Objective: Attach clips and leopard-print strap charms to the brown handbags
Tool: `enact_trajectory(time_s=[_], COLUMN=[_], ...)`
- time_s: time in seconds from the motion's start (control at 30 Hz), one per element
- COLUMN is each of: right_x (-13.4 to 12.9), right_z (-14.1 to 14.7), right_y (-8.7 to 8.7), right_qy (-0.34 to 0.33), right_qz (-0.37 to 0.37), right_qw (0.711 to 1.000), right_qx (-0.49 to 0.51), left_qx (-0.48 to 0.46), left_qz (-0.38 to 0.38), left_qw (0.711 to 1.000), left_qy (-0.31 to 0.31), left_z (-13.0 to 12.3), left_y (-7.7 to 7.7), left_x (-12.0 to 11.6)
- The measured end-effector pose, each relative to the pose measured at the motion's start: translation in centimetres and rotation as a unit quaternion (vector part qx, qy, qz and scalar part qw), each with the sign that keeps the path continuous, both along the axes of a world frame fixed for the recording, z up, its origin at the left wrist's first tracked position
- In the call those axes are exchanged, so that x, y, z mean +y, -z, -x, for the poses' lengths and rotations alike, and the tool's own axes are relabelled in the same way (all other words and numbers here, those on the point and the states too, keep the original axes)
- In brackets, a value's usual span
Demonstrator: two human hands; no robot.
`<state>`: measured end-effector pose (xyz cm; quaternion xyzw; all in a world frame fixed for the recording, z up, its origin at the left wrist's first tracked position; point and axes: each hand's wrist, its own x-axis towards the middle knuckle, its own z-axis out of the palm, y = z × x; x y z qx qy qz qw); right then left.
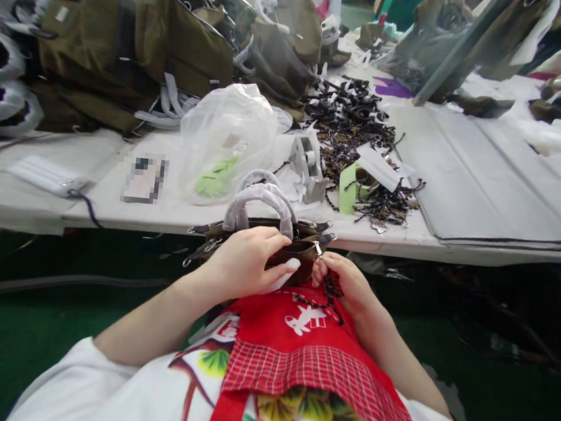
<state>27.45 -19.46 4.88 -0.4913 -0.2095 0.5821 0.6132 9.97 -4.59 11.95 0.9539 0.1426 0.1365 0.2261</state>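
Note:
A small olive-brown bag [302,244] with wrapped handles stands upright at the table's front edge, against my red apron. My left hand [250,260] lies over the front of the bag, its thumb and fingers apart, with a white piece [285,276] beside the thumb. At the bag's right end my right hand [341,276] has its fingers bent close to a metal zipper pull [318,248]. A dark braided cord [331,291] hangs from that hand, in front of the apron.
Behind the bag are a clear plastic bag [227,146] with green pieces, a metal holder [307,163] and a pile of cords [352,131]. Olive bags [93,40] crowd the back left. A phone [144,179] lies left; grey sheets [502,179] lie right.

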Motion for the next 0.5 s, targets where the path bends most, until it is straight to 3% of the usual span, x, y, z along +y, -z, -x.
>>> enact_trajectory(time_s=[0.07, 0.1, 0.17, 0.2, 0.23, 0.27, 0.3, 0.37, 0.43, 0.5], right_x=[0.1, 0.1, 0.2, 0.2, 0.2, 0.3, 0.3, 0.3, 0.2, 0.3], right_z=[-0.3, -0.4, -0.6, -0.6, -0.7, -0.7, -0.7, -0.6, -0.4, -0.1], right_y=[0.6, 0.9, 1.4, 1.6, 1.7, 1.8, 1.8, 1.7, 1.7, 2.0], right_qy=[0.014, 0.022, 0.040, 0.049, 0.055, 0.058, 0.058, 0.052, 0.039, 0.017], right_qz=[0.007, 0.009, 0.012, 0.012, 0.011, 0.010, 0.011, 0.015, 0.020, 0.030], right_qw=[1.000, 0.999, 0.998, 0.997, 0.996, 0.995, 0.994, 0.993, 0.992, 0.991], right_qx=[0.014, 0.024, 0.047, 0.059, 0.072, 0.083, 0.092, 0.108, 0.117, 0.126], left_qx=[-0.047, -0.063, -0.029, 0.018, 0.075, 0.130, 0.174, 0.208, 0.179, 0.141], left_qz=[-0.008, 0.011, 0.097, 0.148, 0.188, 0.210, 0.210, 0.161, 0.103, 0.096], left_qw=[0.999, 0.997, 0.977, 0.950, 0.921, 0.907, 0.913, 0.953, 0.978, 0.982], left_qy=[-0.002, 0.033, 0.189, 0.276, 0.333, 0.342, 0.304, 0.152, 0.011, -0.080], left_z=[1.1, 1.6, 2.3, 2.3, 2.1, 1.7, 1.2, -0.1, -1.5, -2.5], left_y=[-2.0, -3.0, -4.3, -4.4, -4.0, -3.3, -2.1, 0.9, 3.7, 5.8], left_x=[-0.7, -1.1, -1.8, -2.0, -2.0, -1.9, -1.6, -0.9, -0.2, 0.4])
